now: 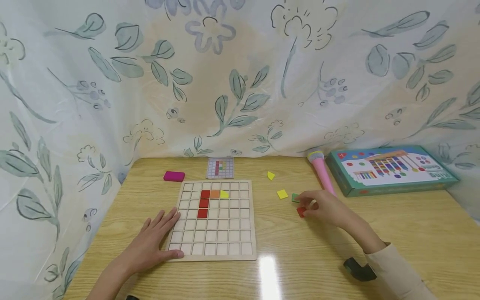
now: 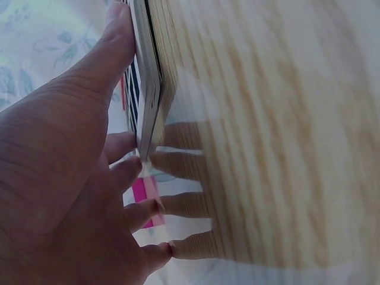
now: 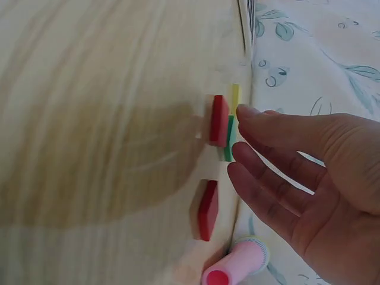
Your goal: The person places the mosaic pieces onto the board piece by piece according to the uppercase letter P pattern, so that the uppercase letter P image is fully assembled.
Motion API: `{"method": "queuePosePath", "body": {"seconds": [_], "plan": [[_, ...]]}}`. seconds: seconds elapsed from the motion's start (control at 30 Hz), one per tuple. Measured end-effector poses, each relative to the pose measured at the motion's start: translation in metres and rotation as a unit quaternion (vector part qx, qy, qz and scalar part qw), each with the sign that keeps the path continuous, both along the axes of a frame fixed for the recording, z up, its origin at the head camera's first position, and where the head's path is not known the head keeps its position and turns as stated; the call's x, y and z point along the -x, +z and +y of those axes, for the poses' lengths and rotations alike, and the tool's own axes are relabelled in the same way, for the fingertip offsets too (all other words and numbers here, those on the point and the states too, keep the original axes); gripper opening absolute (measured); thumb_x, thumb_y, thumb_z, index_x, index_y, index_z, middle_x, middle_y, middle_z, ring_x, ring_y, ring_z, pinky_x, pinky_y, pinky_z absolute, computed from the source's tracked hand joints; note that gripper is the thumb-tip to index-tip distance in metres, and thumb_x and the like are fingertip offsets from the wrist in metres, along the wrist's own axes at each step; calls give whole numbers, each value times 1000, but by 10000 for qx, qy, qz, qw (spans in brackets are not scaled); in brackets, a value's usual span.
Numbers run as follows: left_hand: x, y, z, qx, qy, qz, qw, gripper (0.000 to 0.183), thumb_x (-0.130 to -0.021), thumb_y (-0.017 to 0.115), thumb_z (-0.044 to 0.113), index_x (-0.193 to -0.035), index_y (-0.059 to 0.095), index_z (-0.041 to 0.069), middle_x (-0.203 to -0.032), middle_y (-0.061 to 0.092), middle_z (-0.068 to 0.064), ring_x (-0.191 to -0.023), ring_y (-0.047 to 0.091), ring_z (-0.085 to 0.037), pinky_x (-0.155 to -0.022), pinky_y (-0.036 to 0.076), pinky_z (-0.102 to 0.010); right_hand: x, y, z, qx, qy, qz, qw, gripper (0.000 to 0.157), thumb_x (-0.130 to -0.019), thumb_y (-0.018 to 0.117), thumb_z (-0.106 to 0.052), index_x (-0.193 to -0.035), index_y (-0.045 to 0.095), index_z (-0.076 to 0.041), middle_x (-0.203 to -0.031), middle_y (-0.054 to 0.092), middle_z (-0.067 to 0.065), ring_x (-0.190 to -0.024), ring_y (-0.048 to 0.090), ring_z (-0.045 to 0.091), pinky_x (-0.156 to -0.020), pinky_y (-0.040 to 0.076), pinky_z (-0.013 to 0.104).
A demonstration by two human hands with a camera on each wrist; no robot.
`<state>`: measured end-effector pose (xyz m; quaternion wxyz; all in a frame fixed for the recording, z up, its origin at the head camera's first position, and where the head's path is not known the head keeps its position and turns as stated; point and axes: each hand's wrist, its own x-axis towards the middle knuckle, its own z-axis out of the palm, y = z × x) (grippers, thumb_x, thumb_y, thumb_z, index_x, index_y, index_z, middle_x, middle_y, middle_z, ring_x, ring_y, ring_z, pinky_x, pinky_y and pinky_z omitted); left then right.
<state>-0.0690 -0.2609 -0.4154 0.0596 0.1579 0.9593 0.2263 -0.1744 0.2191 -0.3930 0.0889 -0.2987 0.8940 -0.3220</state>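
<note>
My left hand [image 1: 151,241] rests spread at the left edge of a wooden grid board [image 1: 247,254], its thumb over the near left corner. In the left wrist view the thumb lies along the board's edge [image 2: 155,89]. Three red tiles [image 1: 203,203], an orange tile [image 1: 215,194] and a yellow quarter-round tile [image 1: 224,194] sit in the board. My right hand [image 1: 326,206] hovers with loosely bent fingers just over a green tile [image 1: 295,198] and a red tile [image 1: 301,212]. A second red tile [image 3: 208,211] shows below its fingers in the right wrist view.
A yellow square tile [image 1: 282,194] and a yellow quarter-round piece [image 1: 271,176] lie right of the board. Behind it are a pattern card [image 1: 220,168] and a magenta block [image 1: 174,176]. A pink microphone [image 1: 321,171] and a boxed toy [image 1: 393,170] lie at the back right.
</note>
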Motion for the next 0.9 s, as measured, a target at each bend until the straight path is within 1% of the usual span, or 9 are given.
{"method": "queuePosePath", "body": {"seconds": [0.13,0.27,0.47,0.73,0.9], "plan": [[0,0,0,-14,0,-8,10000,100,-76,69,66,-151,38,8,-159,30,-11,-143,21,-47,-110,13,-69,-1,-2,1,-79,1,-105,9999,36,-79,76,5,-114,68,2,-95,70,4,-86,64,19,-72,57,30],[0,1,0,15,27,-27,10000,100,-76,69,66,-152,37,9,-159,30,-10,-144,20,-47,-111,12,-69,-2,-3,-1,-123,3,-134,9998,36,-79,77,4,-114,69,2,-98,70,4,-85,64,18,-72,57,31],[-1,1,0,24,42,-41,10000,100,-76,68,67,-152,37,9,-159,29,-11,-144,20,-47,-111,12,-69,-2,-2,-5,-108,159,71,9998,35,-77,79,4,-110,69,3,-92,68,1,-87,64,18,-75,57,35],[0,-2,0,-5,24,16,10000,99,-77,68,66,-152,37,10,-159,29,-10,-144,20,-46,-111,12,-68,0,-2,-17,33,221,200,9996,33,-78,77,5,-109,69,3,-85,65,-2,-81,60,13,-71,56,29],[-1,-2,0,-31,25,4,10000,100,-76,69,65,-152,37,9,-159,29,-10,-144,20,-46,-111,12,-68,4,1,-33,42,330,320,9989,32,-79,77,3,-109,69,1,-84,65,-4,-81,60,12,-71,55,30]]}}
